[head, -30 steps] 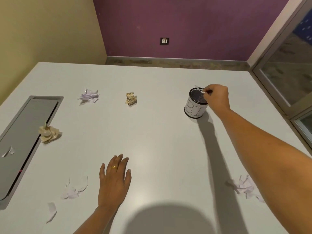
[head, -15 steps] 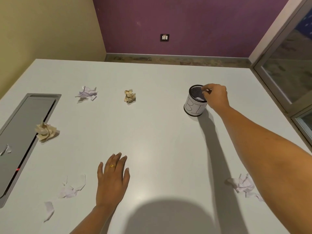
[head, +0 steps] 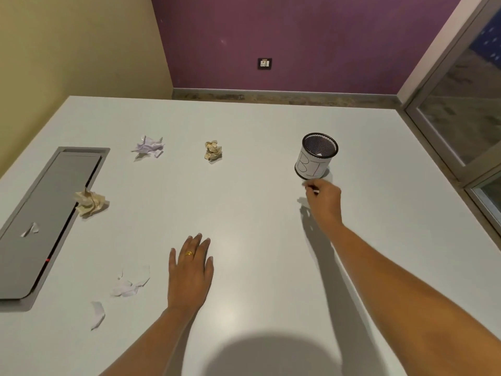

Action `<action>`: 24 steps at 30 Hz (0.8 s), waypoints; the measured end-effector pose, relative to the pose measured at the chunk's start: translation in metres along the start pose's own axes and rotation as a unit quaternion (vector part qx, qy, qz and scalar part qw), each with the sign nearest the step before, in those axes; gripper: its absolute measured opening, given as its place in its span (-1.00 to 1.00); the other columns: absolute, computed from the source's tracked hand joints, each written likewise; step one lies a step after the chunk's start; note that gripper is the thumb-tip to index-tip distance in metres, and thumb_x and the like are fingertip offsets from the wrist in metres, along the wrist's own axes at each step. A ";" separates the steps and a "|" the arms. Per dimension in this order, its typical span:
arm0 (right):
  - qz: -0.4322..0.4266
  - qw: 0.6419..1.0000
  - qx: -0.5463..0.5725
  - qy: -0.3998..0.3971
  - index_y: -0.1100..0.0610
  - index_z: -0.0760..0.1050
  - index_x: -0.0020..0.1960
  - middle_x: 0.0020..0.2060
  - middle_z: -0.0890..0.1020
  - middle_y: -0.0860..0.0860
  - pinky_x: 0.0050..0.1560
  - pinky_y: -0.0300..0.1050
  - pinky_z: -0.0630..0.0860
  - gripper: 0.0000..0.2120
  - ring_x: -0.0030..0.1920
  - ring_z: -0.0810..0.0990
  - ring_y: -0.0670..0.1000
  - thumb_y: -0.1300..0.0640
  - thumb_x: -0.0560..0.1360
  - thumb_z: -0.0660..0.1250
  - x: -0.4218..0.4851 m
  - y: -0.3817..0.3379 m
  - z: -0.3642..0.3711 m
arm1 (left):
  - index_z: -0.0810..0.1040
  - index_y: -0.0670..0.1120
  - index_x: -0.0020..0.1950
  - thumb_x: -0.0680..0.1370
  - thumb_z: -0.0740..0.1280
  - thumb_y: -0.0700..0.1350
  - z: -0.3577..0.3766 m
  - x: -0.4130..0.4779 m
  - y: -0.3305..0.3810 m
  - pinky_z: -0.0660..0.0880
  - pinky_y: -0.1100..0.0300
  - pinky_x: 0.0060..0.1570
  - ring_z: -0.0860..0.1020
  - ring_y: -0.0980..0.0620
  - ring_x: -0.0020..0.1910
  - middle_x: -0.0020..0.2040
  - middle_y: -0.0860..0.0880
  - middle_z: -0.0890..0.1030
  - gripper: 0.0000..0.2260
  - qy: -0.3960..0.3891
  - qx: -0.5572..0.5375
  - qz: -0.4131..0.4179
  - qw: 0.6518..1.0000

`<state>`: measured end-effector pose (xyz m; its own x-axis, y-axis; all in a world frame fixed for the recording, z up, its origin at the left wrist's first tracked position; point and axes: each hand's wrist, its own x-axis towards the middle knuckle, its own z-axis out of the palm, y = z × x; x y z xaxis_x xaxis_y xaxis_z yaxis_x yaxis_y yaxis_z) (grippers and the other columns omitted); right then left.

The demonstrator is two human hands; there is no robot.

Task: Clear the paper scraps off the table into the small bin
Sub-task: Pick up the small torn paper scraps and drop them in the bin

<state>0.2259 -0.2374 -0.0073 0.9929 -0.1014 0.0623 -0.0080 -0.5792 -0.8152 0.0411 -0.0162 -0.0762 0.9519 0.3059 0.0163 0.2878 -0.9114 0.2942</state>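
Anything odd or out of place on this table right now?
Nothing spilled or broken: the bin stands upright. Two scraps sit awkwardly, though: a tan paper ball straddles the edge of the grey hatch, and a small white scrap lies on the hatch itself.

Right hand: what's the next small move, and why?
Probably swing it left to pinch the tan paper ball, the scrap lying closest to the bin. The right hand hangs just in front of the bin, fingers curled; whether they hold a bit of paper is too small to tell. The left hand rests flat on the table.
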 end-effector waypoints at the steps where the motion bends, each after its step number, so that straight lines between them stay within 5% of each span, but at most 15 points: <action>1: 0.012 1.000 0.002 -0.018 0.30 0.57 0.00 -0.09 0.60 0.15 -0.44 -0.63 0.34 -0.78 -0.29 0.56 -0.15 0.40 0.50 0.16 -0.016 0.006 0.004 | 0.49 -0.11 0.25 0.51 -0.02 -0.01 -0.001 -0.002 0.001 0.31 -0.19 0.28 0.44 -0.11 0.32 0.30 -0.10 0.51 -0.55 -0.009 0.005 0.000 1.000; 3: 0.014 0.998 -0.016 -0.051 0.26 0.56 0.02 -0.04 0.60 0.11 -0.36 -0.58 0.38 -0.80 -0.19 0.58 -0.13 0.37 0.52 0.18 -0.046 0.021 0.010 | 0.50 -0.11 0.23 0.51 -0.01 -0.03 -0.005 -0.006 0.001 0.39 -0.20 0.20 0.48 -0.12 0.28 0.28 -0.11 0.53 -0.57 -0.028 0.035 0.009 0.999; 5: -0.019 0.992 -0.084 -0.092 0.23 0.54 0.10 0.10 0.59 0.10 -0.06 -0.51 0.35 -0.79 0.02 0.55 -0.05 0.32 0.53 0.21 -0.070 0.036 0.014 | 0.52 -0.09 0.20 0.50 0.01 -0.04 -0.007 -0.011 -0.001 0.43 -0.22 0.16 0.51 -0.12 0.25 0.24 -0.10 0.56 -0.59 -0.036 0.062 0.017 0.997; 9: -0.048 0.968 -0.181 -0.167 0.20 0.39 0.33 0.40 0.35 0.09 0.39 -0.11 0.20 -0.65 0.42 0.26 0.06 0.22 0.55 0.20 -0.097 0.051 0.019 | 0.53 -0.09 0.18 0.49 0.00 -0.01 -0.012 -0.021 -0.013 0.31 -0.27 0.24 0.45 -0.17 0.31 0.27 -0.12 0.53 -0.58 -0.027 0.083 -0.002 0.996; 16: -0.067 0.950 -0.227 -0.205 0.19 0.25 0.43 0.47 0.22 0.12 0.48 -0.03 0.10 -0.56 0.49 0.13 0.09 0.14 0.57 0.17 -0.115 0.052 0.015 | 0.44 -0.25 0.28 0.45 0.16 0.02 -0.019 -0.038 -0.046 0.25 -0.30 0.28 0.35 -0.33 0.35 0.33 -0.28 0.43 -0.50 -0.006 0.102 -0.096 0.990; 21: -0.069 0.941 -0.260 -0.205 0.16 0.18 0.46 0.49 0.16 0.12 0.48 0.02 0.06 -0.54 0.50 0.08 0.11 0.11 0.59 0.13 -0.128 0.051 0.016 | 0.43 -0.31 0.29 0.48 0.01 0.08 -0.020 -0.059 -0.049 0.31 -0.28 0.23 0.40 -0.38 0.28 0.29 -0.31 0.46 -0.42 -0.039 0.111 -0.132 0.984; 24: -0.074 0.934 -0.280 -0.209 0.16 0.16 0.47 0.50 0.13 0.12 0.47 0.04 0.06 -0.53 0.50 0.06 0.12 0.09 0.60 0.12 -0.132 0.051 0.015 | 0.41 -0.36 0.28 0.50 0.25 0.02 -0.014 -0.067 -0.048 0.41 -0.26 0.16 0.43 -0.43 0.22 0.25 -0.36 0.48 -0.48 -0.044 0.096 -0.131 0.986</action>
<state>0.0966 -0.2416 -0.0655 0.9467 0.2697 -0.1760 0.1878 -0.9064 -0.3785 -0.0375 0.0110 -0.0776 0.8456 0.5200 -0.1208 0.5311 -0.8424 0.0914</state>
